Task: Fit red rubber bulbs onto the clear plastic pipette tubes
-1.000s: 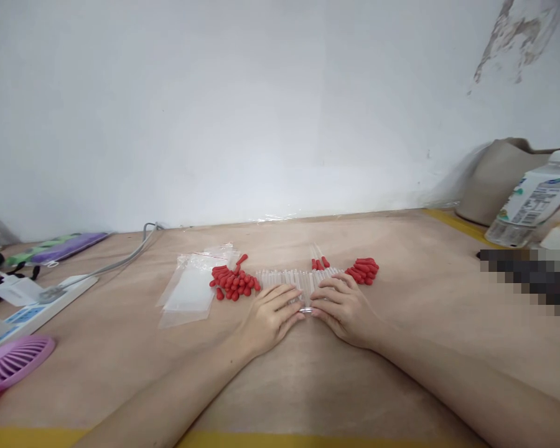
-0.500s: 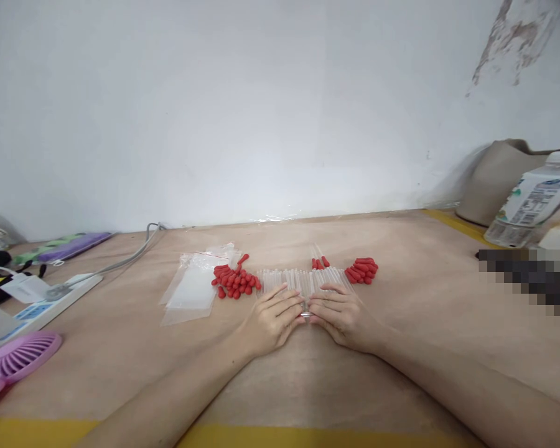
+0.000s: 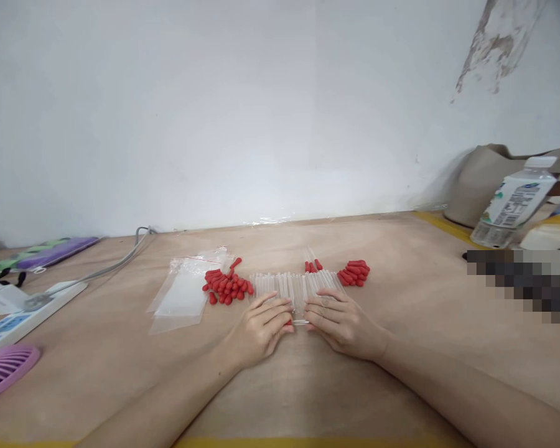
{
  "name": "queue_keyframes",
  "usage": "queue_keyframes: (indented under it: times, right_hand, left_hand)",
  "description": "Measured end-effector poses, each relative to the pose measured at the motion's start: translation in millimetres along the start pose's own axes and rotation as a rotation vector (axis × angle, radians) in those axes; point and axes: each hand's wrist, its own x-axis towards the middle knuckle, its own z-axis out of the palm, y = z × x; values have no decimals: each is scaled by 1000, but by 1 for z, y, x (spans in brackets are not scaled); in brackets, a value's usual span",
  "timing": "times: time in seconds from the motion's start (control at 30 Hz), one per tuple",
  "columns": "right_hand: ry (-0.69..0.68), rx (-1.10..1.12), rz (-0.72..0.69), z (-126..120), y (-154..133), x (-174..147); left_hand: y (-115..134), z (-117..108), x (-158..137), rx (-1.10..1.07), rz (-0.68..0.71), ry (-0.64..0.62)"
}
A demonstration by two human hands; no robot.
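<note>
Head view: left hand (image 3: 259, 326) and right hand (image 3: 343, 320) lying flat on the table (image 3: 401, 348), fingers nearly straight, fingertips almost meeting at the near edge of the tubes (image 3: 294, 285). Nothing gripped, only touched. Tubes laid side by side in a row at mid-table, between two piles of red caps (image 3: 226, 285) (image 3: 353, 272). Clear bags (image 3: 182, 295) just left of the left pile. Bottle (image 3: 513, 202) far right, fan (image 3: 4, 370) far left. Apparently squaring up the row. Any further nudge calls for light, even pressure, lest the tubes roll apart.
</note>
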Motion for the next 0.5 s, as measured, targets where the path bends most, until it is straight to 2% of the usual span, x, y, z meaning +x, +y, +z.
queue_keyframes:
  times: [0.23,0.37,0.43,0.5]
  right_hand:
    - [-21,-6,-38,-2,-1,-1]
    - [-2,-8,-48,-7,3,-3]
    - [21,-22,35,-8,9,-5]
    - [38,-71,183,-8,15,-6]
  left_hand:
    - [2,1,-2,36,10,21]
    - [-6,-7,-4,106,-28,50]
    - [-15,-16,-6,172,-101,83]
    - [-27,-27,-7,219,-216,109]
